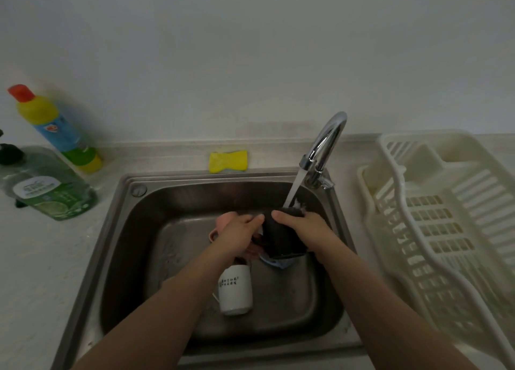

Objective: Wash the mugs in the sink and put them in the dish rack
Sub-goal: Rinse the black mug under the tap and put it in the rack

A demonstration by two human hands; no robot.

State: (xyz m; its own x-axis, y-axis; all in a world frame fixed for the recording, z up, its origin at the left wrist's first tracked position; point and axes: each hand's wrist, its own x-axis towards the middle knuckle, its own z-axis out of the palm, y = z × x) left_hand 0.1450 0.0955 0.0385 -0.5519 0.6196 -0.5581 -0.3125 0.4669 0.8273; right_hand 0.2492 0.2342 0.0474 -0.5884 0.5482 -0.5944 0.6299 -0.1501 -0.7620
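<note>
Still early days here: dish rack [434, 224] on the counter at the right edge of the sink [117, 230] with no mug showing in it, so probably mug number one of at least three. Black mug [281, 238] up near the sink's back right corner, tipped under the stream from the chrome gooseneck faucet [326, 143], water splashing off its top end. Right hand [302, 230] curled round the mug's right side, left hand [241, 234] gripping its left side, thumb laid over the top. Left to do: white mug [237, 291] lying on its side near the middle of the basin, matte with small black lettering, and a pink mug [220, 227] half hidden behind the left hand toward the back. Something pale blue under the black mug, can't tell what. Sink brushed stainless, rack cream slatted plastic. Spongy yellow sponge [228, 161] on the back edge, two soap bottles [53, 180] off the back left corner.
</note>
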